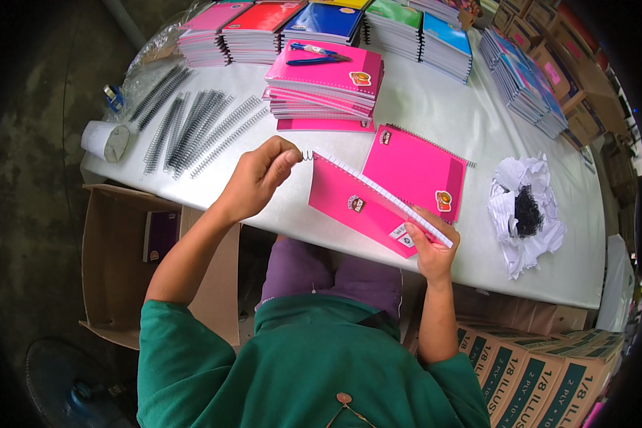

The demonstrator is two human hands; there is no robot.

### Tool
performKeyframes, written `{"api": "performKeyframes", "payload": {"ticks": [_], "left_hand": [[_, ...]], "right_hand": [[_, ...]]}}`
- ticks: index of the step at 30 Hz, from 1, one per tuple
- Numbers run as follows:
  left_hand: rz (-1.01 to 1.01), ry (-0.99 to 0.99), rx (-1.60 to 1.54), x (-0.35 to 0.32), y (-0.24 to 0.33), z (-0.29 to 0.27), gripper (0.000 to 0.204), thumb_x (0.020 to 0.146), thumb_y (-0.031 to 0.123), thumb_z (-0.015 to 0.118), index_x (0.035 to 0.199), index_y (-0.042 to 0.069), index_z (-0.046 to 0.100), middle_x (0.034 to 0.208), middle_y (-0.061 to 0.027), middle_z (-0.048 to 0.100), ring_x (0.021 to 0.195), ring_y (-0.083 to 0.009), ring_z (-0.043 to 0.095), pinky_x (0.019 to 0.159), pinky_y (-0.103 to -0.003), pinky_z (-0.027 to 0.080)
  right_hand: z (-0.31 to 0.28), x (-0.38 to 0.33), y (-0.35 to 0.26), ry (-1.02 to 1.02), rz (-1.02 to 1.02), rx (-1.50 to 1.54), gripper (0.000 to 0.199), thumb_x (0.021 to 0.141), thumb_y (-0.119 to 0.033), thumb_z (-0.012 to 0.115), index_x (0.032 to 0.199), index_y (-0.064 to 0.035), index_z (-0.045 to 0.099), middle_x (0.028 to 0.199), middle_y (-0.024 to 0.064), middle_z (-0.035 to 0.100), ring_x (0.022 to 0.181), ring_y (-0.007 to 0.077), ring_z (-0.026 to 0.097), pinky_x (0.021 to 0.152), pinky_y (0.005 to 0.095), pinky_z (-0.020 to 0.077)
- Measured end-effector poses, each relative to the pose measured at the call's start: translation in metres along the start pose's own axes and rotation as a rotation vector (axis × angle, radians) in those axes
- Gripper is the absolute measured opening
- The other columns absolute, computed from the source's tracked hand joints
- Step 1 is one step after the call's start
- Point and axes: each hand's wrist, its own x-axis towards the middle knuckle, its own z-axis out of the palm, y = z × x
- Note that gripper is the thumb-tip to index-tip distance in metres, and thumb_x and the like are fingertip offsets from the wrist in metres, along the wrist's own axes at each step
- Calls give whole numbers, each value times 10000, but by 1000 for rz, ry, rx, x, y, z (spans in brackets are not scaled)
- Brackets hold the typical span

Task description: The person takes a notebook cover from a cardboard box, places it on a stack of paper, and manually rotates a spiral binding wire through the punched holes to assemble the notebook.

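Observation:
My left hand (259, 177) is closed, pinching a dark wire spiral coil (307, 155) at the upper corner of a pink notebook (349, 202). The coil's end meets the punched edge of the pages; how far it runs through the holes is hard to tell. At the other end of that edge, my right hand (433, 248) grips the notebook, thumb on top, holding it tilted above the table. Just beyond lies another pink notebook (414, 167), flat, with a coil along its far edge. Behind it stands a stack of pink notebooks (324, 85) with blue pens (317, 54) on top.
Several loose coils (196, 132) lie at left beside a white roll (105, 140). Coloured notebook stacks (321, 23) line the back. At right sits crumpled white paper (505, 228) holding black wire scraps (528, 212). An open carton (214, 285) stands below left; boxes (535, 378) below right.

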Motion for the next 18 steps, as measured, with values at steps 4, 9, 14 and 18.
{"api": "performKeyframes", "payload": {"ticks": [4,9,14,18], "left_hand": [[-201,-113,-339,6,11,-7,259,953,275,471,883,34,536,659,-12,507,521,-57,427,465,-188,338],[104,-180,-211,15,6,-22,140,903,213,551,896,74,538,900,-55,559,643,-68,508,535,-179,386],[405,-214,611,15,43,-25,158,785,137,674,888,62,581,1014,-60,570,918,-193,545,780,-328,423],[301,-337,816,20,71,-24,313,774,169,670,1065,77,602,1012,-78,598,962,-229,532,837,-363,396]], "right_hand": [[-2,2,-2,-125,-89,33,252,794,87,602,1039,29,626,998,177,654,931,233,638,798,289,513],[-4,3,-5,-177,-79,106,238,802,84,590,1030,26,629,1017,203,642,986,277,621,822,308,512],[0,-1,-11,-140,66,51,233,815,46,598,1044,21,628,1023,168,652,958,220,635,807,273,501],[3,-4,-10,-175,40,-94,265,800,54,593,1062,24,623,1037,141,656,937,197,646,799,261,501]]}}
